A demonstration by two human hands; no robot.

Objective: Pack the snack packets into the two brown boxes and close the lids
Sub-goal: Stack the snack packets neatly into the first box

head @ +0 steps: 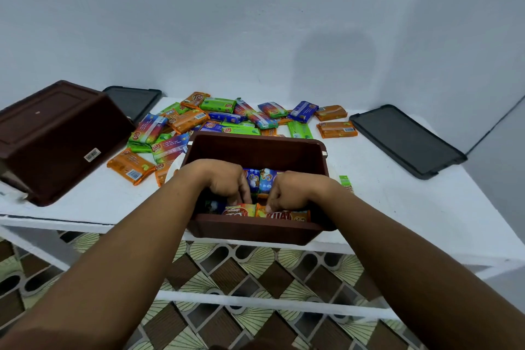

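Head view: both hands are down inside the open brown box (257, 150) at the table's (397, 207) near edge, at six o'clock; the left hand (224, 182) and right hand (292, 193) sit close together, fingers curled down onto the packets in the box (267, 214), though whether they grip or only press them I cannot tell; these packets stand on edge in a row along the near wall. At twelve o'clock from the box lies the loose pile of packets (227, 119), still large; at nine o'clock the second brown box (56, 136) rests tipped over, bottom showing; one dark lid (406, 139) lies at two o'clock, another lid (133, 101) at eleven. The step looks like tidying the first row; packing seems barely begun; next, reaching to the pile for more.
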